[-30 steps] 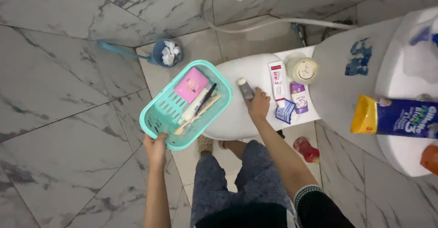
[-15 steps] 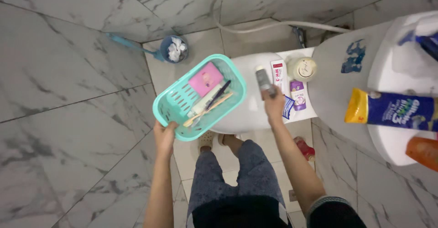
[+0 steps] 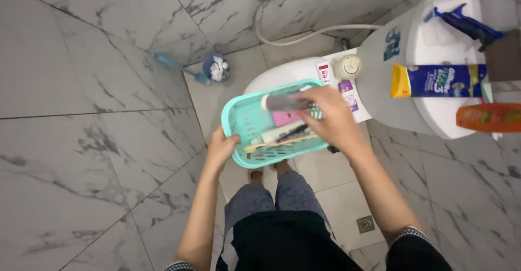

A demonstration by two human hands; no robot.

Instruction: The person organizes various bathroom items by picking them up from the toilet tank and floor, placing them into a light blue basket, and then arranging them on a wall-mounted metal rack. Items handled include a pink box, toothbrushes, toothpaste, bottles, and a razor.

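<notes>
The left hand (image 3: 221, 150) grips the near left rim of a teal plastic basket (image 3: 247, 123), fingers curled over the edge and thumb inside, keeping it level above the closed white toilet lid (image 3: 282, 71) so what lies in it stays put. The right hand (image 3: 332, 120) reaches across the basket from the right, its fingers pinching a small grey tube (image 3: 283, 102) with a pale cap, held lying sideways just over the basket's open top. Inside the basket lie a pink packet (image 3: 283, 118), a white tube (image 3: 282, 132), a dark pen-like stick and a wooden-handled brush (image 3: 274, 143), all crowded toward the near right. On the cistern top beyond stand a red-and-white tube (image 3: 324, 73), a round cream jar (image 3: 347, 66) and a purple sachet (image 3: 348, 92). To the right, the sink rim (image 3: 429, 48) carries a blue and yellow tube (image 3: 434, 81), a blue razor and an orange bottle. Far left on the floor, a blue brush holder (image 3: 216, 68)
</notes>
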